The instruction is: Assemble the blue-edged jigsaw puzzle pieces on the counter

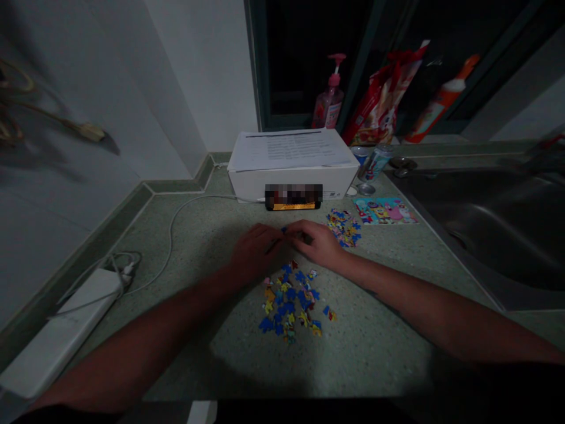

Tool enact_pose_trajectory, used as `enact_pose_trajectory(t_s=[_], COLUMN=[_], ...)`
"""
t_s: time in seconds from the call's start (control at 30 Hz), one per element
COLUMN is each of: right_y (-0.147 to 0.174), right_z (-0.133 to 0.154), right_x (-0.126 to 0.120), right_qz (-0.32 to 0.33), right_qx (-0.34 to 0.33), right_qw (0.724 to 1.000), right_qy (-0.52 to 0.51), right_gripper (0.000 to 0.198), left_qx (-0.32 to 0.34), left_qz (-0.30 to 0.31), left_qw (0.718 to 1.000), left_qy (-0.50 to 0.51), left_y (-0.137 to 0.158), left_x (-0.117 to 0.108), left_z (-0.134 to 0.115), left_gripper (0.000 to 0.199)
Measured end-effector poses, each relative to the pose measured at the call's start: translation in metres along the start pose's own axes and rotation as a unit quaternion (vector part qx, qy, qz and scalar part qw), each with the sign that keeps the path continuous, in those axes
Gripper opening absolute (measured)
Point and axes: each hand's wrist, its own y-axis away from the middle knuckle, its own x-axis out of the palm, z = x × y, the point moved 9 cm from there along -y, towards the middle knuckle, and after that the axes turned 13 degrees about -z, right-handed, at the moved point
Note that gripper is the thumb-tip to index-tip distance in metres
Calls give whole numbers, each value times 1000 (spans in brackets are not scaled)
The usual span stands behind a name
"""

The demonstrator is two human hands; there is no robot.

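My left hand [256, 250] and my right hand [318, 240] meet over the countertop, fingertips almost touching. A small dark blue jigsaw puzzle piece [283, 229] shows at the fingertips of my right hand, which is closed in a pinch. The fingers of my left hand are curled and pressed together beside it; whatever they hold is hidden. Just below the hands lies a loose pile of blue and yellow puzzle pieces [286, 306]. Another cluster of puzzle pieces [342, 227] lies beyond my right wrist. A colourful cartoon picture card [386, 211] rests to its right.
A phone [293, 203] leans against a white box [293, 171] with paper on top. Its cable runs left to a power strip [66, 330]. Cans [377, 162] stand near the steel sink [485, 229]. A pump bottle [329, 103] and red bag [384, 97] stand behind.
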Motion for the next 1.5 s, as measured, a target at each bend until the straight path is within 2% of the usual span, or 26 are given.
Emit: enact_pose_trajectory(t_s=[0.13, 0.3, 0.43, 0.57, 0.73, 0.87, 1.13, 1.37, 1.5], right_y=[0, 0, -5, -10, -11, -12, -14, -12, -11], right_z=[-4, -6, -12, -30, -39, -37, -34, -26, -20], right_x=[-1, -2, -9, -22, -21, -14, -4, -5, -6], right_qz=[-8, -16, -41, -62, -16, 11, 45, 39, 58], right_qx=[30, 59, 76, 134, 163, 153, 114, 69, 47], right_qw=[999, 998, 996, 989, 985, 985, 987, 983, 982], right_qy=[7, -18, -23, 19, 60, 77, 107, 166, 171], right_gripper=[18, 33, 25, 27, 25, 26, 27, 28, 30], left_qx=[-16, -6, -20, 16, 48, 46, 44, 41, 42], left_qz=[8, 15, 25, 60, 127, 152, 143, 139, 141], left_qw=[1000, 999, 999, 998, 989, 985, 987, 988, 988], left_qy=[25, 41, 18, -17, -54, -62, -61, -50, -52], left_y=[0, 0, 0, 0, 5, 6, 3, 3, 3], left_x=[1, 5, 7, 13, 26, 30, 28, 27, 27], left_z=[2, 0, 5, 1, -4, -5, -8, -10, -11], left_gripper=[17, 14, 16, 21, 34, 36, 34, 32, 31])
